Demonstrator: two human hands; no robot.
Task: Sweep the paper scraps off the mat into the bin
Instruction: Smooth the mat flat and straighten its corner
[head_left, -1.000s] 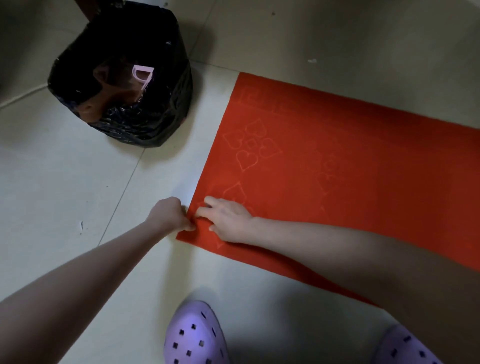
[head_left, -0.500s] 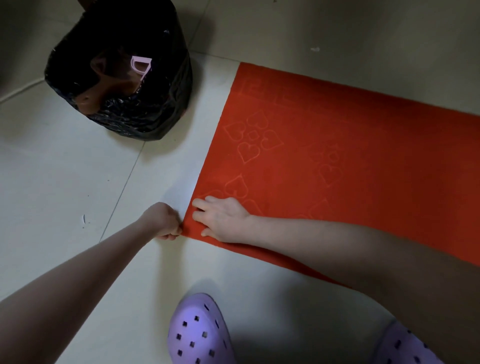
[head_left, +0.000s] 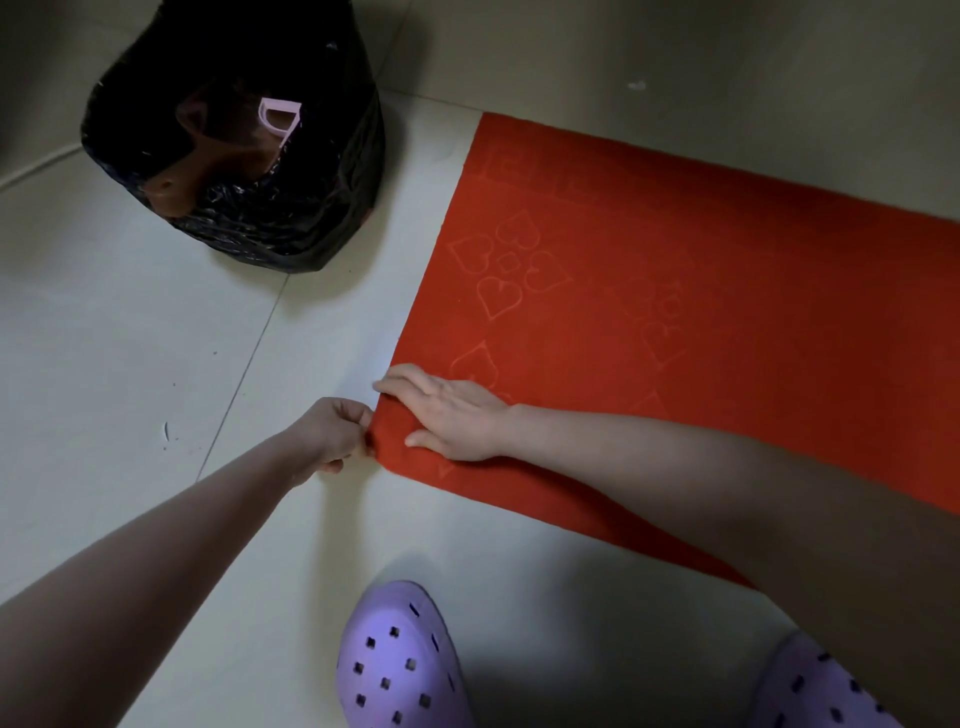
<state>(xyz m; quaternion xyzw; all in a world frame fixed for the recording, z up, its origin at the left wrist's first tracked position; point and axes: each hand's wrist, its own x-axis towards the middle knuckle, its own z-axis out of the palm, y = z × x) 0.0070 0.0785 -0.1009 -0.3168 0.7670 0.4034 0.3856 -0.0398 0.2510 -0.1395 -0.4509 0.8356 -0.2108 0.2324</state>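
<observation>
Compared with one second earlier, the right hand (head_left: 457, 415) now lies flat and open on the near corner of the red heart-embossed floor mat (head_left: 675, 291), while the left hand (head_left: 332, 431) has its grip closed on that corner's edge. No paper scraps show on the mat. Beyond the corner, apart from the mat, stands the bin lined with a black plastic bag (head_left: 311, 208). Lifting the corner slowly would keep any scraps together.
</observation>
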